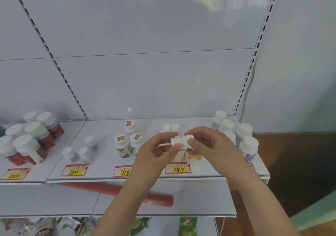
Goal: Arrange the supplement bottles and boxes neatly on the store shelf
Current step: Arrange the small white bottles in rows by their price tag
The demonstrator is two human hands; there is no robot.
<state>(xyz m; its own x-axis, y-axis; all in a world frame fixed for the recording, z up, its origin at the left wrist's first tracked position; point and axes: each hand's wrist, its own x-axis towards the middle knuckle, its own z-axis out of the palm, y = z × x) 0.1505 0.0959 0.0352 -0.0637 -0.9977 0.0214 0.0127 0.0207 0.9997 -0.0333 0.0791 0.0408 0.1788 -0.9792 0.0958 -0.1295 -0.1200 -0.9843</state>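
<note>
Going left to right along the shelf: the red-label bottles sit in a loose bunch at the far left, above the 200 price tag. Next come three small white bottles over the 120 tag, spaced out a bit. Then three white bottles with orange stickers on the caps, huddled near the 113 tag.

Now the action. The left hand and right hand are both curled around two white-capped bottles, held cap to cap just above the shelf, over the 147 tag. So each grip is clamped on a bottle; neither is loose. I can't tell which fingers are really carrying the load, as it's a bit blurry there.

Handling guess: these look like stiff plastic bottles, light, with smooth slick sides and ribbed caps. I'd take them around the body, not the cap, since a cap could twist. Not fragile, but tall and narrow enough to tip and knock over neighbours if set down sloppy.

Far right there's a cluster of bigger white bottles, close to the right hand, so watch the elbow room. A red tube lies on the shelf below.
</note>
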